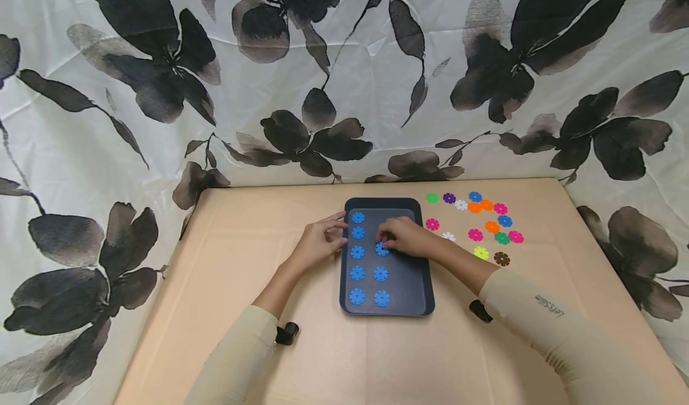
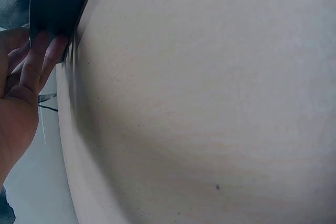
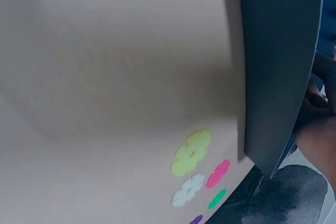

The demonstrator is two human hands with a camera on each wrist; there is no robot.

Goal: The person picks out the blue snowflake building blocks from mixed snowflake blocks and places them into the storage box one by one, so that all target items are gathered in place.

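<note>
Right now a blue flower-shaped disc (image 1: 382, 249) is sitting under the fingertips of the right hand (image 1: 405, 237), inside a dark tray (image 1: 417, 297) on a tan worktop (image 1: 215, 261). The right hand is pinching or pressing the disc against the tray floor; its fingers are curling over it, so the exact hold is hard to tell. Seven more blue discs are lying in two columns around it: five in the column just left of the hand, starting with the top one (image 1: 358, 217), and two toward the person from the hand, such as the nearest one (image 1: 382, 298). The held disc is filling the third spot up in the right-hand column.

The left hand (image 1: 317, 243) is resting with relaxed, straight fingers against the tray's left rim (image 2: 50, 3), steadying it and gripping nothing.

To the right of the right hand, beyond the tray, loose discs in many colours are lying scattered on the worktop, among them a yellow-green one (image 3: 191, 152), and two more blue ones (image 1: 505, 220).

Judging from this, the step in hand is placing a blue disc in line. The next move probably calls for letting go cleanly and reaching right for another blue disc.
</note>
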